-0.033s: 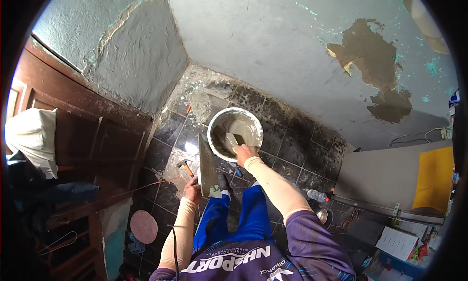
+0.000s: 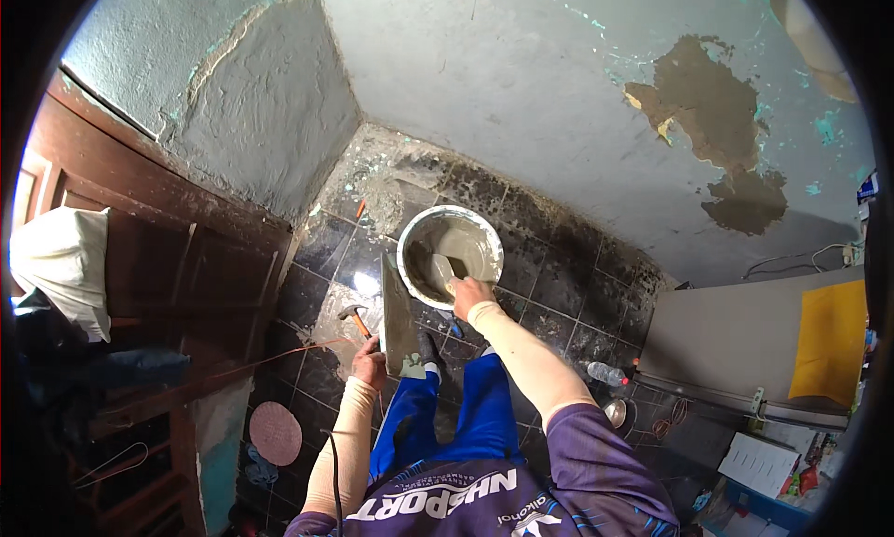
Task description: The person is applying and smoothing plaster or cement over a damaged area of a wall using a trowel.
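Note:
A white bucket (image 2: 480, 244) with wet grey mortar inside stands on the floor in front of me. My right hand (image 2: 470, 295) grips a trowel (image 2: 441, 271), whose blade is down inside the bucket. My left hand (image 2: 368, 365) is closed on the handle of a mortar-smeared hawk board (image 2: 399, 318), held tilted nearly on edge beside the bucket's left side. A hammer (image 2: 356, 316) with an orange handle appears on the floor just beyond my left hand.
A brown door (image 2: 168, 258) with a white sack (image 2: 60, 267) is at left. Patched grey walls (image 2: 559, 118) enclose the dark tiled floor (image 2: 559, 285). At right are a grey cabinet (image 2: 717, 327), a plastic bottle (image 2: 605, 373) and clutter. A pink round mat (image 2: 275, 433) lies lower left.

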A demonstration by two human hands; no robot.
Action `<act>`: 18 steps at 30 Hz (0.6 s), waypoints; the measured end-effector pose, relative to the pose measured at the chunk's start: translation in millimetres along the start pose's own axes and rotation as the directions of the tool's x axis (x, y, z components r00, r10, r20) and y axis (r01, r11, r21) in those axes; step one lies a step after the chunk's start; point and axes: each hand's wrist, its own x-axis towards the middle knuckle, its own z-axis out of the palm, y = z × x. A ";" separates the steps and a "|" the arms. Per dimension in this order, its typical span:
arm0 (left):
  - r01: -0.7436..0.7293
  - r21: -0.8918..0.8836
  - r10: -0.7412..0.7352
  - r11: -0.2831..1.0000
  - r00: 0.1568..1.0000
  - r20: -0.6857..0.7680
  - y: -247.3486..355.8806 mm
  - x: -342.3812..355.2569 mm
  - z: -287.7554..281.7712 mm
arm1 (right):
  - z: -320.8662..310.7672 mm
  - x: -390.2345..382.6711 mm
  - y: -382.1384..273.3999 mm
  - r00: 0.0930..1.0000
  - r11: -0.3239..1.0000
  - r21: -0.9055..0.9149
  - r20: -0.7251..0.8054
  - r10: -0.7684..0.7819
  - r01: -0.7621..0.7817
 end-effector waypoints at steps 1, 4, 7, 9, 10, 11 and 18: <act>0.003 -0.001 -0.003 1.000 1.000 0.005 -0.5 1.7 2.7 | 0.7 -5.3 2.8 0.998 0.996 0.065 0.015 0.062 -0.062; 0.025 0.010 -0.024 1.000 0.999 -0.027 -0.8 4.8 6.7 | 4.6 -14.4 1.4 0.984 0.973 0.151 0.000 0.178 -0.176; 0.010 0.000 -0.010 1.000 1.000 0.010 1.6 3.9 1.1 | 5.5 -17.8 -4.2 0.972 0.946 0.227 0.003 0.236 -0.231; 0.015 0.005 -0.015 1.000 1.000 0.001 -0.6 5.2 -0.3 | 4.6 -16.8 1.1 0.965 0.938 0.231 0.035 0.259 -0.260; 0.022 0.008 -0.022 1.000 1.000 -0.009 0.4 6.9 5.6 | 6.8 -18.4 8.3 0.967 0.936 0.247 0.022 0.255 -0.253; 0.027 0.012 -0.027 1.000 1.000 -0.001 2.2 7.6 10.8 | 8.8 -20.2 15.6 0.968 0.933 0.262 0.008 0.252 -0.245; -0.006 -0.006 0.006 1.000 1.000 0.020 20.4 -3.7 10.2 | 4.5 -37.5 16.2 0.958 0.842 0.490 -0.047 0.283 -0.224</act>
